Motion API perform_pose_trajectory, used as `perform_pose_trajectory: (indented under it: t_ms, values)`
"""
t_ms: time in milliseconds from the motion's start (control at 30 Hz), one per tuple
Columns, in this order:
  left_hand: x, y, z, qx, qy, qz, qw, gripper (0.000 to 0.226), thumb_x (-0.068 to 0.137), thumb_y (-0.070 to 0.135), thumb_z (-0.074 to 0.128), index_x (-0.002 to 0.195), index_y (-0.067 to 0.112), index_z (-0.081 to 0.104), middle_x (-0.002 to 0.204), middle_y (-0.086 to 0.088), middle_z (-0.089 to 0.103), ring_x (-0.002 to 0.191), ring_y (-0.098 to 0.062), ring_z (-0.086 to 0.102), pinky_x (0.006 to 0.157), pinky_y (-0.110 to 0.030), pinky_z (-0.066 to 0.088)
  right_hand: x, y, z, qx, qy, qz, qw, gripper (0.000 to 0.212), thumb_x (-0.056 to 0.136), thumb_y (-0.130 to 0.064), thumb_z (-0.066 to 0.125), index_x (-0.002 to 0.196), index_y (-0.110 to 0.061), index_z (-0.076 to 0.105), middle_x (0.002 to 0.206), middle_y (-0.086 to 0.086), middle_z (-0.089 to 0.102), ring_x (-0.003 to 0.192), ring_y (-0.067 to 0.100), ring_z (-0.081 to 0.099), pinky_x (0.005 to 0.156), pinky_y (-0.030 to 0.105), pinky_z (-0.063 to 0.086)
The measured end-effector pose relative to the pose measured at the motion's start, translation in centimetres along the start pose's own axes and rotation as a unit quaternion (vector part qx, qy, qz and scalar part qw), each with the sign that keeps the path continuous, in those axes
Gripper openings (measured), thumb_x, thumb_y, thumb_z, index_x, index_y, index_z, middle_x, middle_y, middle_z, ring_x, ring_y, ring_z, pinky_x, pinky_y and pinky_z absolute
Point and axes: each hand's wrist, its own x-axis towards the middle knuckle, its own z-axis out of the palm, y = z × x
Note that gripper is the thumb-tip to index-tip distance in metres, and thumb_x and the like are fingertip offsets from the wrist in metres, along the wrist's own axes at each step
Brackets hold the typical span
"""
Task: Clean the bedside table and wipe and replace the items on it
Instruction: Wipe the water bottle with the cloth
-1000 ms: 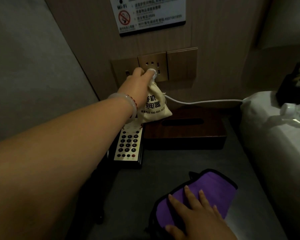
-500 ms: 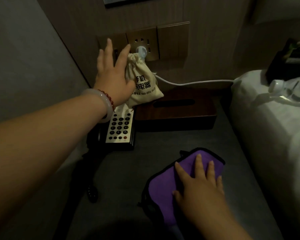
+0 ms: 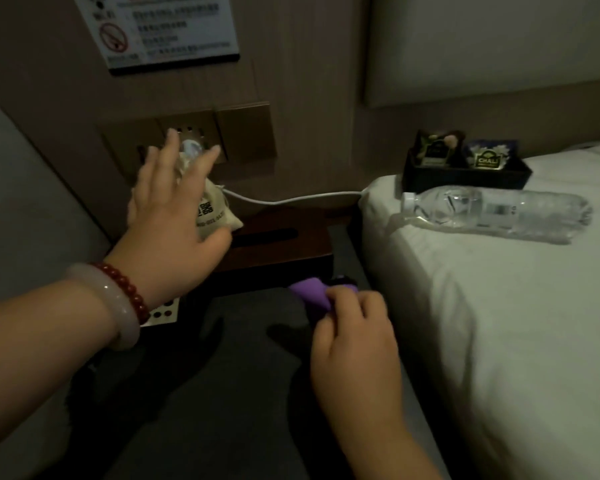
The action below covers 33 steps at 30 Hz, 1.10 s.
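Nearest, at five o'clock in the view, the right hand (image 3: pixel 354 327) curls its fingers round a bunched purple cloth (image 3: pixel 309 292), which pokes out past the knuckles and sits low over the dark tabletop (image 3: pixel 236 393), just short of the wooden tissue box (image 3: pixel 281 247). At nine o'clock a keypad (image 3: pixel 163 311) peeks from under the braceleted left wrist. Further out, near ten o'clock, the left hand (image 3: pixel 174 216) is spread wide with straight fingers over a small drawstring pouch (image 3: pixel 219 216) that seems to hang from a plug in the socket panel (image 3: pixel 246 133) — whether the palm touches it I cannot tell. A white cable (image 3: pixel 291 200) runs off toward three o'clock to the bed (image 3: pixel 499 323), where a water bottle (image 3: pixel 499 213) lies on its side before a black tray (image 3: pixel 465 174) of sachets. The step looks like wiping the tabletop; next the cloth probably needs sweeping across the bare surface and round the box — bottle and tray likely await return.
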Motion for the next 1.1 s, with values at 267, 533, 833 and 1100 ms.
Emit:
perform_pose_trajectory:
  t_ms: [267, 533, 833, 1100]
  values:
    - [2.2, 7.8, 3.4, 0.028, -0.125, 0.114, 0.985, 0.069, 0.090, 0.044, 0.054, 0.146, 0.047, 0.014, 0.159, 0.010, -0.009, 0.145, -0.017, -0.010, 0.117, -0.052, 0.003, 3.1, 2.5, -4.4, 0.074, 0.097, 0.042, 0.992, 0.026, 0.076, -0.014, 0.063, 0.100, -0.020, 0.058, 0.101, -0.003, 0.038, 0.073, 0.000, 0.029, 0.066, 0.014, 0.026]
    - [7.5, 13.7, 9.4, 0.132, -0.166, 0.212, 0.954, 0.067, 0.092, 0.046, 0.050, 0.147, 0.043, 0.013, 0.159, 0.007, -0.011, 0.146, -0.021, -0.010, 0.115, -0.057, -0.001, 5.2, 5.0, -8.9, 0.075, 0.219, 0.127, 0.964, 0.032, 0.074, 0.007, 0.052, 0.088, -0.021, 0.060, 0.098, -0.003, 0.036, 0.090, 0.023, 0.047, 0.071, 0.012, 0.027]
    - [10.9, 18.1, 14.2, 0.069, -0.236, 0.190, 0.950, 0.066, 0.091, 0.041, 0.056, 0.148, 0.026, 0.027, 0.160, 0.001, -0.002, 0.144, -0.026, 0.013, 0.113, -0.047, 0.023, 5.8, 6.2, -10.2, 0.118, 0.215, 0.126, 0.961, 0.033, 0.076, 0.010, 0.048, 0.089, -0.018, 0.060, 0.131, 0.002, 0.044, 0.089, -0.017, 0.039, 0.072, -0.010, 0.023]
    - [10.1, 17.4, 13.6, 0.075, -0.212, 0.196, 0.955, 0.046, 0.091, 0.040, 0.057, 0.133, 0.027, 0.043, 0.133, -0.002, 0.046, 0.125, -0.024, 0.042, 0.103, -0.044, 0.033, 5.8, 6.0, -9.8, 0.122, 0.197, 0.119, 0.965, 0.033, 0.078, 0.008, 0.050, 0.090, -0.020, 0.061, 0.130, 0.002, 0.047, 0.086, -0.019, 0.035, 0.072, -0.010, 0.024]
